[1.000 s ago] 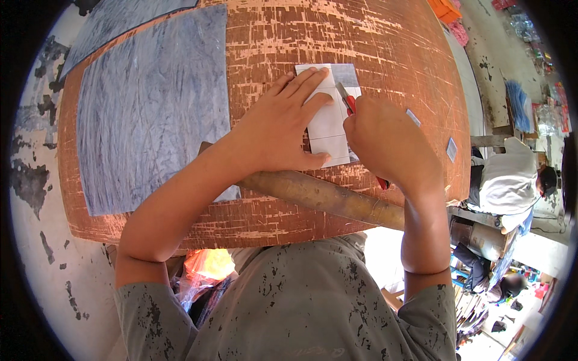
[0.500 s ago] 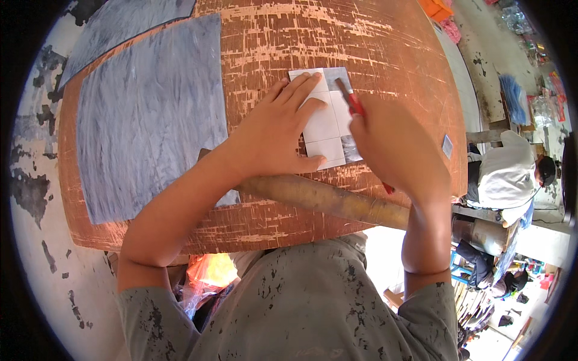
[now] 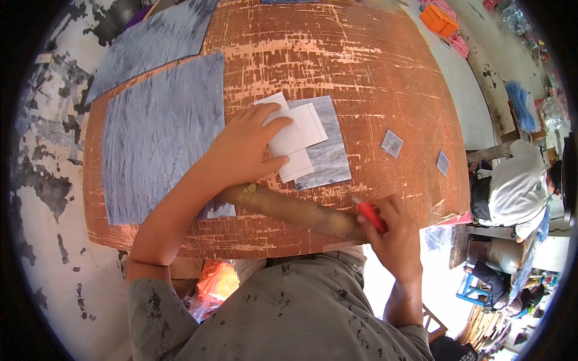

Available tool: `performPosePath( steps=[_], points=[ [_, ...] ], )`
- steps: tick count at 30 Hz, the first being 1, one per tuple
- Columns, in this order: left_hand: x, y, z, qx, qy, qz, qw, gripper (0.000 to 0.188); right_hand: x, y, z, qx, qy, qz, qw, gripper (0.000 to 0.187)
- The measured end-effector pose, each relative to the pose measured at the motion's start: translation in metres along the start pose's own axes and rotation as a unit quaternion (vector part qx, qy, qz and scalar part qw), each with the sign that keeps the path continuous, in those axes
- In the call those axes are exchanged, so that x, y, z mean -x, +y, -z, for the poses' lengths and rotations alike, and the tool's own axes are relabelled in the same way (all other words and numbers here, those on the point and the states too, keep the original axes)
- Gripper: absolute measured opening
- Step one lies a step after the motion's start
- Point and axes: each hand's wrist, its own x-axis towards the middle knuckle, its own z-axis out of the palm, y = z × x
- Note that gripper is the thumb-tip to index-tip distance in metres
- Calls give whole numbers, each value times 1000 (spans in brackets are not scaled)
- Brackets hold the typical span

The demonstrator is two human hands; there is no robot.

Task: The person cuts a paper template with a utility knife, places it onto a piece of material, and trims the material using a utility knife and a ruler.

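Left hand (image 3: 244,150) lies flat, palm down and fingers spread, pressing a stack of white rectangular card templates (image 3: 295,139) onto a small grey marbled sheet piece (image 3: 325,153). The fingertips rest on the white cards; the grey piece shows beyond and below them, on the side away from the wrist. Both lie on the worn orange-brown wooden tabletop (image 3: 337,60).

Right hand (image 3: 394,237) is closed in a grip around a red-handled cutting tool (image 3: 370,215), at the near edge of the tabletop, well apart from the cards. The tool's tip is hidden by the fingers, so its kind cannot be told exactly.

Between the two hands, just below the left palm and reaching to the right hand's knuckles, lies a long brown wooden straightedge (image 3: 289,210), set at a slant along the table's near edge.

Beyond the right hand, two small grey square offcuts (image 3: 391,143) lie on the tabletop, apart from each other. To the outer side of the left forearm lies a large grey marbled sheet (image 3: 162,132), flat on the wood, with a second grey sheet (image 3: 150,45) farther off past it. The person's grey, paint-flecked shirt (image 3: 271,319) fills the lower foreground. Far to the right of the right hand, another person in a white top (image 3: 512,192) bends over.
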Motion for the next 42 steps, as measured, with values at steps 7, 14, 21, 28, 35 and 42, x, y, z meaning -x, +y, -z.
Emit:
performPosePath(
  steps=[7,14,21,28,35,42],
  points=[
    [-16,-6,7,-25,-6,-4,1000,94,20,22,-11,21,-31,75,997,59],
    [-46,-11,23,78,-60,91,991,108,22,25,-9,21,-44,88,995,57],
    [-28,-42,50,276,77,158,945,78,27,25,-13,-3,-53,56,997,62],
    [49,-101,117,336,200,218,894,63,26,26,-10,-15,-57,70,996,59],
    [108,-157,131,236,127,315,911,58,14,29,-5,-6,-114,66,991,56],
    [57,-68,88,-48,144,186,971,63,6,25,2,-34,-126,59,990,53]
  ],
)
